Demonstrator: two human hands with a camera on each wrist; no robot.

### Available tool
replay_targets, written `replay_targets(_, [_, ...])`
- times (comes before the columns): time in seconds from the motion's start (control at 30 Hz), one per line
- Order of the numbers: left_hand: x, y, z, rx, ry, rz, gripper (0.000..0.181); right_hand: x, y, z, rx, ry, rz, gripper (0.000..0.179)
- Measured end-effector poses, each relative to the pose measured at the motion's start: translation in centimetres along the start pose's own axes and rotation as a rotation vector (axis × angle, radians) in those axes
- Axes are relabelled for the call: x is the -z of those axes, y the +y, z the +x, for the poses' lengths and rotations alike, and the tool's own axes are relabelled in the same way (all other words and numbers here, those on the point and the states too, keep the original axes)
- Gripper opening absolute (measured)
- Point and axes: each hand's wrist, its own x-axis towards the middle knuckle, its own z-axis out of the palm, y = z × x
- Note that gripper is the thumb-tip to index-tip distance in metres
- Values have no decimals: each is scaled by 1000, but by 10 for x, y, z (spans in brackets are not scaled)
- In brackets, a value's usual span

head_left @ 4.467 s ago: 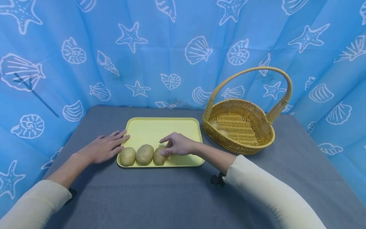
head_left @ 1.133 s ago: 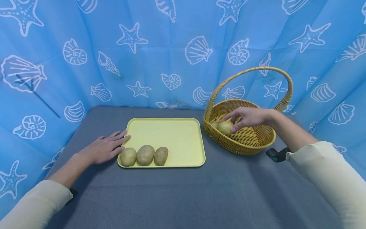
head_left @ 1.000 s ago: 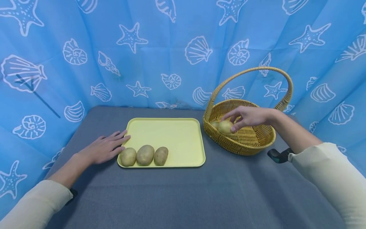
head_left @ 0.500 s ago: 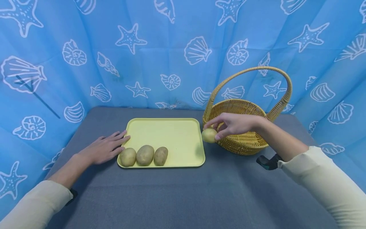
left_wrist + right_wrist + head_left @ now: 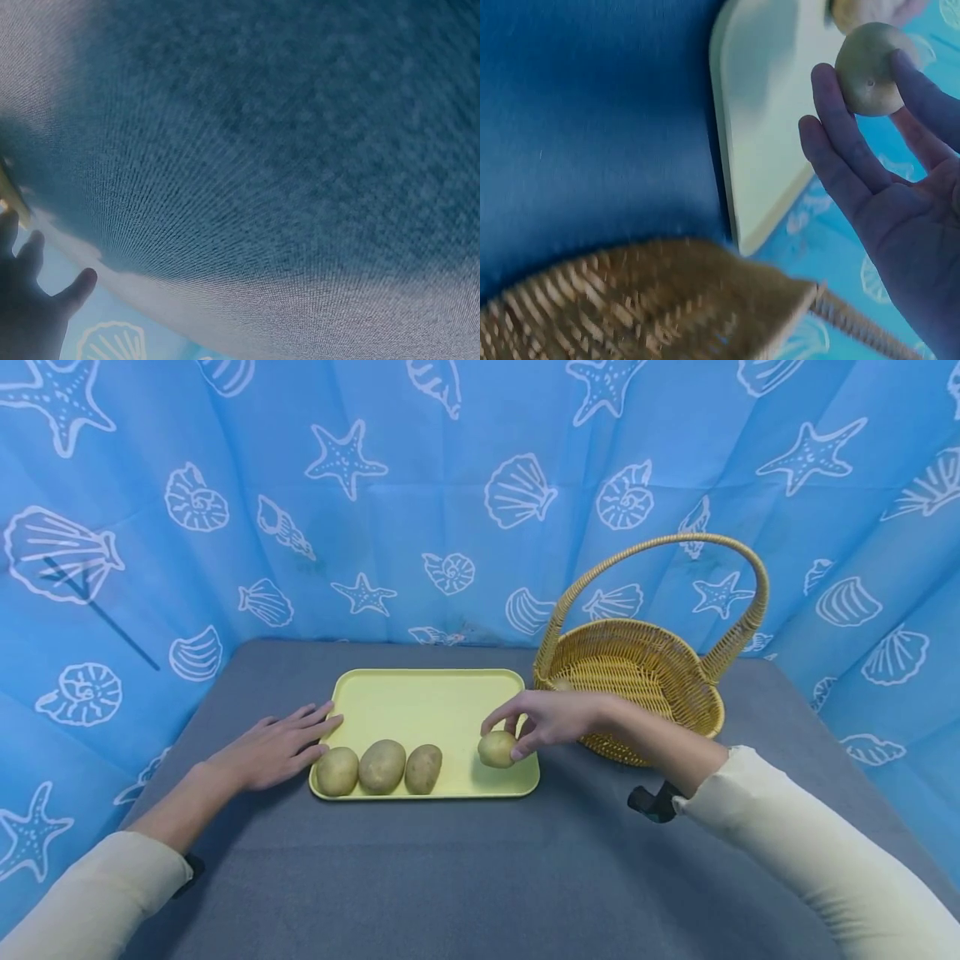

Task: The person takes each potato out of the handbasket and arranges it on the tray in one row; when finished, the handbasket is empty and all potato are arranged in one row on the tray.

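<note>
Pinched between the thumb and fingers of my right hand [image 5: 558, 720] is a potato [image 5: 497, 749], held above the right part of a yellow tray [image 5: 427, 693]. The right wrist view shows the same potato [image 5: 871, 71] at the fingertips of the hand [image 5: 900, 202]. Along the tray's front edge, at its left, three potatoes stand in a row: a round one [image 5: 337, 772], a larger one [image 5: 382, 767] and a narrower one [image 5: 423, 769]. My left hand [image 5: 273, 747] lies flat, fingers spread, with its fingertips at the tray's left rim. Only part of the left hand [image 5: 34, 300] shows in the left wrist view.
Right of the tray is a wicker basket [image 5: 660, 660] with a tall arched handle [image 5: 667, 539]. Inside it, part of another potato [image 5: 561, 684] shows behind my right hand. A grey cloth [image 5: 420, 877] covers the table, and a blue shell-patterned curtain [image 5: 450, 527] hangs behind.
My right hand placed the third potato on the tray, took another from the basket and carried it left over the tray's right part. My left hand stayed at the rim.
</note>
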Motion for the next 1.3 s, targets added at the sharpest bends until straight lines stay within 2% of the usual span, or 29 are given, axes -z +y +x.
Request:
replay_targets(0.17, [0,-1,0,-1,1,-5,56,-14,-2,21,37,-28,20,45])
replay_targets(0.33, [-1,-1,0,2,2,-12,57,-26,-5,39,45,-32,-6,46])
replay_targets(0.47, [-1,-1,0,-3,6,-14,56,-34,-8,47,6,-9,-30,46])
replay_targets(0.67, [-1,-1,0,-6,14,-16,56,-36,-10,49,-68,11,-40,47])
replay_targets(0.83, [-2,-2,0,-2,9,-22,57,-29,-12,40,-83,0,-14,49])
replay_targets(0.97, [-3,-2,0,-3,11,-23,57,-17,-15,25,-91,24,5,49])
replay_targets(1.2, [-3,-2,0,-9,12,-16,56,16,-17,-12,-103,111,11,49])
replay_targets(1.3, [-3,-2,-1,-9,15,-10,56,34,-19,-29,-129,122,-11,50])
